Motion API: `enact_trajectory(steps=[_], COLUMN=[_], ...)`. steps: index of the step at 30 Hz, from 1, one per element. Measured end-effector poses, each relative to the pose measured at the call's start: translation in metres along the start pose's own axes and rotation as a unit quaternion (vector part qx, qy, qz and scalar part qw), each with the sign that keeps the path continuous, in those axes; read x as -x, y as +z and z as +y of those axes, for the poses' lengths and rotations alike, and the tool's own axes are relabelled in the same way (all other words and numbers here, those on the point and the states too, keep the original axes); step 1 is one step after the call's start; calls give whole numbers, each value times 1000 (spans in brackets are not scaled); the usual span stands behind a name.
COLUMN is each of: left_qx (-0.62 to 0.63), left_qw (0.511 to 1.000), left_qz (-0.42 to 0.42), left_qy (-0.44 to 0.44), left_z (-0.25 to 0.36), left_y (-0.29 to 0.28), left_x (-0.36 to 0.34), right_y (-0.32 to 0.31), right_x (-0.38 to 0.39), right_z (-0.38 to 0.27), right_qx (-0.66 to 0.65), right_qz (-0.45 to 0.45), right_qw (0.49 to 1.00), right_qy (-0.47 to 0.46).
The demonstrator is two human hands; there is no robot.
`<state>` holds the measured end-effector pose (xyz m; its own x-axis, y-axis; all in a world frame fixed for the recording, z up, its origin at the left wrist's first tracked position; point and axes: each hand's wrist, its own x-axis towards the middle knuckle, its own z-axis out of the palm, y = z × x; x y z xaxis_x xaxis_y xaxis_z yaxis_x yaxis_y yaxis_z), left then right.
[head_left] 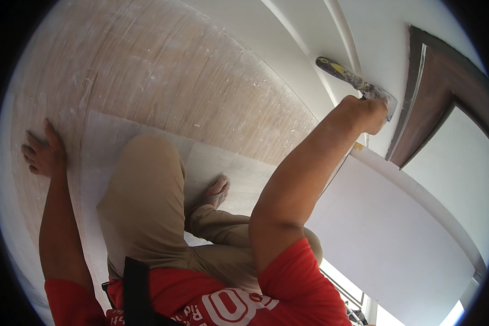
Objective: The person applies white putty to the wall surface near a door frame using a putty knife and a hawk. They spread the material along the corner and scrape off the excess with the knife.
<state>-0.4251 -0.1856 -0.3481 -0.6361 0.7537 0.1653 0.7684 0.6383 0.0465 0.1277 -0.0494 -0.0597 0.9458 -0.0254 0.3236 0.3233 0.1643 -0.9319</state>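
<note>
My right hand [370, 114] is closed at the blade end of a putty knife [338, 69] with a black and yellow handle, against the white moulded surface beside a dark brown wooden frame [434, 65]. The handle sticks out toward the upper left, and the blade is smeared pale. Part of my grip is hidden behind my knuckles. My left hand [43, 149] rests on a pale wood-grain board [190, 70] at the far left, fingers spread, holding nothing.
My bent legs and sandalled foot [214, 190] are in the middle, on paler grey panels [233, 168]. A large white panel [391, 217] with a rim spans the lower right, with thin rails and bright gaps below it. White curved steps or mouldings [288, 24] run along the top.
</note>
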Motion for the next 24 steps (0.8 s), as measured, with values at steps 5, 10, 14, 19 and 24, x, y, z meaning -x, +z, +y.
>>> enact_trajectory(steps=[5, 10, 14, 19, 24], left_qx=[-21, -28, -39, -49, -51], left_qw=[1000, 1000, 999, 999, 999], left_qz=[2, -4, 17, 15, 8], left_qy=[-4, -6, -4, -6, -11], left_z=[-4, -3, -6, -3, 1], left_y=[3, 2, 7, 5, 3], left_x=[0, -1, 0, -1, 0], right_y=[9, 27, 36, 41, 38], right_x=[16, 22, 24, 39, 77], right_z=[-13, -17, -16, -20, -32], right_qx=[-46, -40, -44, -30, 15], right_qz=[14, 55, 59, 52, 16], right_qw=[999, 998, 997, 998, 999], right_qy=[12, 8, 1, -12, -39])
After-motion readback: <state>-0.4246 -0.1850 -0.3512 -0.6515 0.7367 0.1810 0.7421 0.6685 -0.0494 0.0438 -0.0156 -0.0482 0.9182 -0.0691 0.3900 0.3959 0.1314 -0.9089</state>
